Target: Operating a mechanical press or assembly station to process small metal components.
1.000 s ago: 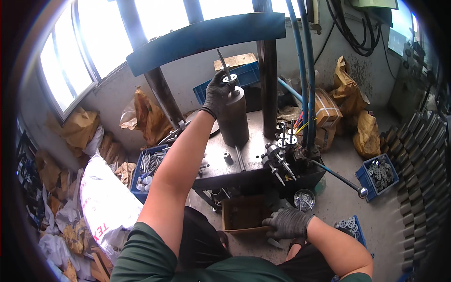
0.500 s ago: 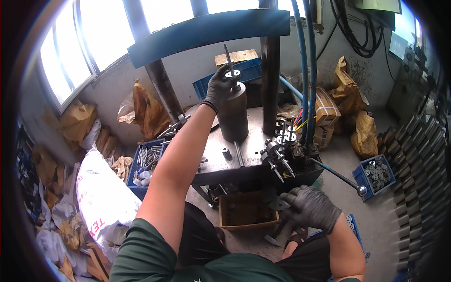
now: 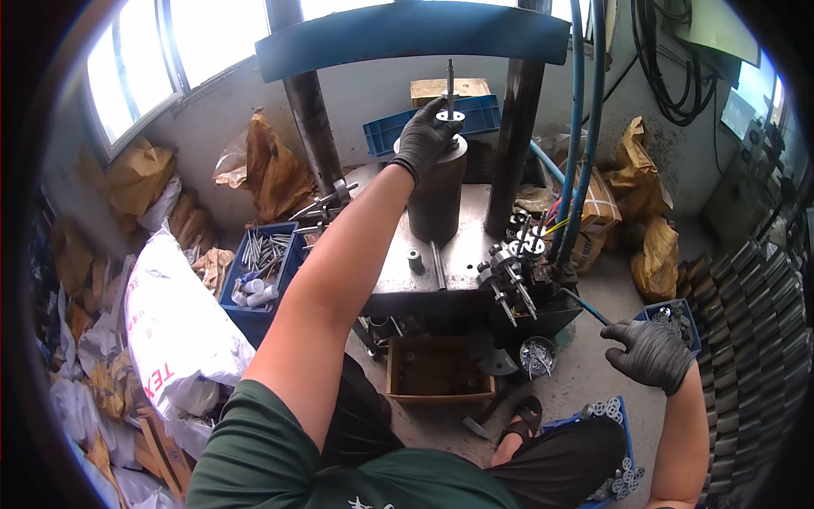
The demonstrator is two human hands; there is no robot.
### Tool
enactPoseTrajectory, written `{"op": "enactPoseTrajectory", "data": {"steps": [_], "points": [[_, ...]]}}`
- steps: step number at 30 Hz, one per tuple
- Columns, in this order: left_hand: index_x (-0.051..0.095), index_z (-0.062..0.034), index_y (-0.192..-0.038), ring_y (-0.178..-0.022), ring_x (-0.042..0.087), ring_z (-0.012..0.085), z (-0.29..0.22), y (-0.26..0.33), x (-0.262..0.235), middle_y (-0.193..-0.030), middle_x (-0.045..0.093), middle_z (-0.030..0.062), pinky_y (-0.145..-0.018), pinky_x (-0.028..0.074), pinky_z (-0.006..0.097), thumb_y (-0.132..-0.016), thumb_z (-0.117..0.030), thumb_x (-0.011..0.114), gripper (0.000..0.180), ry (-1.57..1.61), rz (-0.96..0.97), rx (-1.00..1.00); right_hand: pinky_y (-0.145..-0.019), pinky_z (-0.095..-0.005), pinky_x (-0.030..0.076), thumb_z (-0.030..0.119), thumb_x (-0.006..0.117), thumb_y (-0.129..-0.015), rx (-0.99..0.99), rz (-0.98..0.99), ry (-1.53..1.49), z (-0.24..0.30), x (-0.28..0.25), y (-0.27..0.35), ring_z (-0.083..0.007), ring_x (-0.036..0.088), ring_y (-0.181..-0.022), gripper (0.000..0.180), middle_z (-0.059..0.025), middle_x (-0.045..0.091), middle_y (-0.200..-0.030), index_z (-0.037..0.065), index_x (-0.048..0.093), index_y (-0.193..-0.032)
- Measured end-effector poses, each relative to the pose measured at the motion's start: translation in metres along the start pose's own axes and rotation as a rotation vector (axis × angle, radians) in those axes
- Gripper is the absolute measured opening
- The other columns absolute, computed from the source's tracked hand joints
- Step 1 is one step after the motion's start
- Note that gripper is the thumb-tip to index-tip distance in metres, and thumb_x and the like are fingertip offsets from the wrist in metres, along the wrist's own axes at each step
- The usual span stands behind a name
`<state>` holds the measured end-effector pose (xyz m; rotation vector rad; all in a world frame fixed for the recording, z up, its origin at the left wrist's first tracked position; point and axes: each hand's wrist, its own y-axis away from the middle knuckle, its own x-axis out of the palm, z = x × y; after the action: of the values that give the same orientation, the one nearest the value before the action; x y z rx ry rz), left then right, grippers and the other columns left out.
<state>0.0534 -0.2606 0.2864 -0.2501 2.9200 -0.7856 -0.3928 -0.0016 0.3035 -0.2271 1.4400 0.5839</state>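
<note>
My left hand (image 3: pixel 428 136), in a dark glove, reaches over the press table. Its fingers are closed round a metal shaft with a pale disc (image 3: pixel 450 116), which stands upright on top of a thick steel cylinder (image 3: pixel 436 199). Off to the right, my gloved right hand (image 3: pixel 651 355) lies over the outer end of a blue lever (image 3: pixel 587 307), fingers curled on it and hiding the ball knob. A short metal sleeve (image 3: pixel 415 260) and a loose bar (image 3: pixel 437 265) are on the press table (image 3: pixel 390 270).
Several shafts with discs (image 3: pixel 509 276) are at the table's right edge. A blue bin of metal pins (image 3: pixel 264 254) stands left, beside a white sack (image 3: pixel 174 322). Below are a cardboard box (image 3: pixel 441 394) and a blue tray of discs (image 3: pixel 623 433). A blue crossbeam (image 3: pixel 415 38) spans overhead.
My right hand has moved right and up, from beside the table front onto the lever's end. My left hand stays at the shaft above the cylinder. The whole view has shifted slightly.
</note>
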Motion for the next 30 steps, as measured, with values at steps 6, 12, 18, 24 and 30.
{"op": "enactPoseTrajectory", "data": {"steps": [6, 12, 18, 24, 30], "points": [[0.062, -0.0039, -0.137, -0.075, 0.067, 0.0098, -0.004, 0.004, 0.003, -0.098, 0.073, 0.0066, -0.064, 0.059, 0.026, -0.090, -0.016, 0.083, 0.053, -0.060, -0.036, -0.026, -0.086, -0.0458, 0.059, 0.023, 0.067, -0.086, 0.062, -0.001, 0.010, 0.008, 0.033, 0.012, -0.0382, 0.073, -0.091, 0.035, -0.0210, 0.074, -0.098, 0.005, 0.074, -0.114], [0.074, -0.0001, -0.118, -0.079, 0.071, 0.0137, 0.018, -0.008, -0.006, -0.096, 0.077, 0.0121, -0.073, 0.060, 0.029, -0.089, -0.029, 0.084, 0.043, -0.142, -0.062, 0.070, -0.085, -0.0457, 0.059, 0.020, 0.067, -0.084, 0.136, -0.002, -0.054, 0.018, 0.086, 0.033, -0.0388, 0.073, -0.091, 0.027, -0.0218, 0.074, -0.096, 0.002, 0.076, -0.101], [0.074, -0.0007, -0.120, -0.077, 0.073, 0.0144, 0.019, -0.009, -0.002, -0.095, 0.078, 0.0121, -0.073, 0.062, 0.031, -0.088, -0.029, 0.085, 0.044, -0.107, -0.060, 0.050, -0.081, -0.0464, 0.058, 0.020, 0.066, -0.084, 0.145, -0.029, -0.104, 0.021, 0.089, 0.036, -0.0400, 0.072, -0.088, 0.022, -0.0226, 0.072, -0.091, 0.002, 0.075, -0.095], [0.073, -0.0014, -0.120, -0.074, 0.068, 0.0098, 0.022, -0.012, -0.003, -0.093, 0.074, 0.0055, -0.066, 0.063, 0.024, -0.090, -0.017, 0.084, 0.036, -0.149, -0.077, 0.056, -0.082, -0.0454, 0.058, 0.022, 0.065, -0.086, 0.133, 0.106, -0.118, 0.011, 0.064, 0.025, -0.0386, 0.072, -0.090, 0.026, -0.0234, 0.073, -0.097, 0.001, 0.074, -0.099], [0.074, -0.0010, -0.119, -0.080, 0.075, 0.0170, 0.021, -0.011, -0.001, -0.097, 0.079, 0.0139, -0.076, 0.062, 0.032, -0.087, -0.029, 0.086, 0.045, -0.156, -0.089, 0.060, -0.081, -0.0414, 0.058, 0.015, 0.067, -0.088, 0.100, -0.065, -0.283, 0.002, 0.070, 0.033, -0.0363, 0.074, -0.090, 0.029, -0.0231, 0.074, -0.095, -0.003, 0.072, -0.110]]}}
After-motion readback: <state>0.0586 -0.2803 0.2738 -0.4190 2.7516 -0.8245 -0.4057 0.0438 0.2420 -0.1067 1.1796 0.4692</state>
